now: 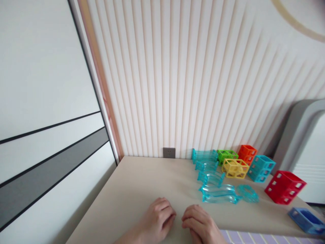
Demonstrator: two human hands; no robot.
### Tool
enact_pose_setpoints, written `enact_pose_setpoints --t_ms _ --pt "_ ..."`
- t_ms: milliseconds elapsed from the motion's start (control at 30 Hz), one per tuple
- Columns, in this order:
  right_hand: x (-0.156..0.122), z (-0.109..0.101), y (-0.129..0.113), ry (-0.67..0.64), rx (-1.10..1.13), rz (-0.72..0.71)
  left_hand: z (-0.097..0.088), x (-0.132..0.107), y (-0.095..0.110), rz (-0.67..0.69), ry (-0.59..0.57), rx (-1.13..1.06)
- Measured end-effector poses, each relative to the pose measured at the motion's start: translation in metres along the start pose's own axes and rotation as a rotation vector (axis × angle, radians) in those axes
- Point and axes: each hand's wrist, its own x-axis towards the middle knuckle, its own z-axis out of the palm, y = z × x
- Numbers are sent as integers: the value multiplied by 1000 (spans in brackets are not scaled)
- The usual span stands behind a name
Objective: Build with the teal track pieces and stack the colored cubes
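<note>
My left hand (158, 217) and my right hand (199, 223) rest side by side on the beige table (132, 189) near its front edge, fingers curled loosely, holding nothing. Just beyond my right hand lie several clear turquoise track pieces (218, 195), with a round turquoise piece (247, 194) beside them. Behind those stand hollow block frames: a yellow one (235, 168), a green one (226, 155), an orange one (247, 154), a light blue one (261, 167) and a red one (284, 186).
A dark blue block (306, 220) lies at the table's right front edge. A ribbed wall with a grey socket plate (169, 153) backs the table. A white and grey panel stands at left, a white unit (309, 152) at right.
</note>
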Motion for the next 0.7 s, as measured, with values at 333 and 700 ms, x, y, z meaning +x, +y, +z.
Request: enact_pose_setpoints --t_ms 333,700 --pt "2 -6 -3 4 -15 130 0 3 -2 -49 -39 -39" --pt "1 -1 -6 27 10 153 -1 3 -4 -25 -25 -63"
